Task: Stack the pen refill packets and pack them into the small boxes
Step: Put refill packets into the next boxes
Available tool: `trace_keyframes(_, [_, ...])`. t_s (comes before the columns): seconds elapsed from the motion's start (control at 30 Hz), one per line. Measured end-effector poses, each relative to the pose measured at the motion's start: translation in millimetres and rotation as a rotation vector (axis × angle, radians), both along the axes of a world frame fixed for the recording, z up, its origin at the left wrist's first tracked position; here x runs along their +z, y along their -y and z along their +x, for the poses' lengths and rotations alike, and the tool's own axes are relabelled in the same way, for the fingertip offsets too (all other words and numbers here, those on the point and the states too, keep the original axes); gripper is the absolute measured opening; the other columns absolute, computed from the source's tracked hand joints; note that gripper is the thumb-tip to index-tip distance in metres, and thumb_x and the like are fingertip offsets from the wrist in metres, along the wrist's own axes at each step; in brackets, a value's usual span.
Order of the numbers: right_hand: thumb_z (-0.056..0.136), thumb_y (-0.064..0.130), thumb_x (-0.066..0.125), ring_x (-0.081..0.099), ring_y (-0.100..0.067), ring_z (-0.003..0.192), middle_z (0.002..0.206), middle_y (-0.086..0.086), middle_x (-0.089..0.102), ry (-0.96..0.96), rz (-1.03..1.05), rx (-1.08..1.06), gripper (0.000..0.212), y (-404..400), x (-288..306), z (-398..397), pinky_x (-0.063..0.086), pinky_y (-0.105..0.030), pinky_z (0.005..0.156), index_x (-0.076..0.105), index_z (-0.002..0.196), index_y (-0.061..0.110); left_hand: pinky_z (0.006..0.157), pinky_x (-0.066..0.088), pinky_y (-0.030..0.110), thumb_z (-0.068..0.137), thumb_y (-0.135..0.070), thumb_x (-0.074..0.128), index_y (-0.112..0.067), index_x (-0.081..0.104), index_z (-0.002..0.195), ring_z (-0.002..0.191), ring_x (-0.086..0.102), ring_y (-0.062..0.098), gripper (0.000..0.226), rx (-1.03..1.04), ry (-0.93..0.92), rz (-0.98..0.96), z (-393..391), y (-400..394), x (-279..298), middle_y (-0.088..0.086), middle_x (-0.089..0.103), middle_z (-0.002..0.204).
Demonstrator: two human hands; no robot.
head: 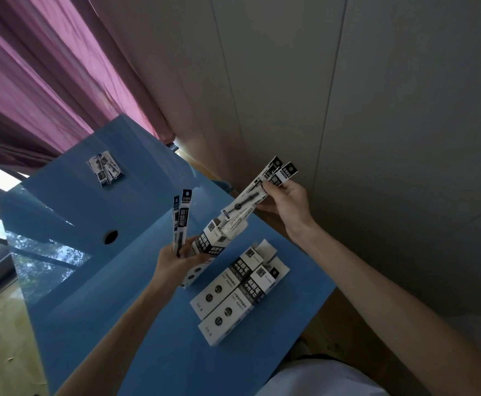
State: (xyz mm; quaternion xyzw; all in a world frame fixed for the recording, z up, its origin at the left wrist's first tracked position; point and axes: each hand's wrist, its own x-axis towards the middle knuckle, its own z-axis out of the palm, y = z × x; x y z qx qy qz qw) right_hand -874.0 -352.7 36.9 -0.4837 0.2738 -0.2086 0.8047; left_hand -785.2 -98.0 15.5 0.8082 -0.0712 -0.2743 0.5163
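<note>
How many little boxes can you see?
3. One box is held up in the left hand, open at the top. Two more boxes lie side by side on the blue table. None seems hidden.

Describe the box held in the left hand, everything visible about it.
The held box is a slim carton, seemingly cardboard, white with a black band carrying white characters and round marks near its lower end. It is tilted, its top end open with flaps up. The left hand grips its lower half, along with two packets. A bundle of packets, pinched by the right hand, enters its mouth. Its bottom corner nears the blue table; contact unclear.
</note>
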Motion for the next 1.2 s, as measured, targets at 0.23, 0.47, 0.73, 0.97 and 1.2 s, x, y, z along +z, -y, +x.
trace_keyframes(0.23, [0.1, 0.009, 0.063, 0.077, -0.02, 0.087, 0.091, -0.004, 0.079, -0.035, -0.124, -0.02, 0.008, 3.9, 3.2, 5.8, 0.063, -0.03, 0.072, 0.068, 0.095, 0.012, 0.098, 0.055, 0.051, 0.076, 0.0, 0.084, -0.016, 0.075, 0.119, 0.106, 0.073, 0.029, 0.047, -0.117, -0.081, 0.027, 8.1, -9.9, 2.0, 0.005, 0.078, 0.111])
trace_keyframes(0.47, [0.101, 0.011, 0.062, 0.076, -0.019, 0.091, 0.094, -0.001, 0.077, 0.092, -0.121, -0.135, 0.01, -2.8, 4.2, 0.8, 0.062, -0.031, 0.076, 0.068, 0.108, 0.007, 0.096, 0.055, 0.048, 0.076, 0.004, 0.08, 0.003, 0.066, 0.114, 0.109, 0.072, 0.031, 0.041, -0.149, -0.147, -0.026, 11.6, -12.6, 8.4, 0.01, 0.076, 0.116])
trace_keyframes(0.73, [0.101, 0.011, 0.062, 0.076, -0.018, 0.085, 0.09, 0.0, 0.078, 0.119, -0.176, -0.019, 0.009, -9.8, 6.6, -3.7, 0.063, -0.029, 0.075, 0.066, 0.106, 0.004, 0.083, 0.06, 0.033, 0.077, 0.009, 0.078, 0.006, 0.056, 0.1, 0.117, 0.069, 0.03, 0.032, -0.217, -0.23, -0.056, 19.0, -13.2, 15.4, 0.01, 0.073, 0.124])
trace_keyframes(0.97, [0.099, 0.007, 0.065, 0.076, -0.023, 0.091, 0.098, -0.008, 0.078, 0.146, -0.217, 0.081, 0.006, -19.3, 15.7, -2.7, 0.064, -0.033, 0.074, 0.069, 0.103, 0.008, 0.096, 0.054, 0.046, 0.077, 0.009, 0.077, 0.005, 0.045, 0.083, 0.118, 0.068, 0.027, 0.033, -0.22, -0.194, -0.089, 16.9, -12.2, 15.0, 0.007, 0.073, 0.126])
trace_keyframes(1.2, [0.091, 0.01, 0.076, 0.074, -0.014, 0.093, 0.102, -0.001, 0.077, -0.029, -0.335, 0.157, 0.018, -40.2, 3.7, -4.1, 0.063, -0.035, 0.081, 0.071, 0.108, 0.012, 0.087, 0.057, 0.036, 0.077, 0.005, 0.082, -0.022, 0.077, 0.109, 0.099, 0.075, 0.018, 0.043, -0.06, 0.019, -0.028, -1.0, -3.9, 15.2, 0.001, 0.079, 0.104])
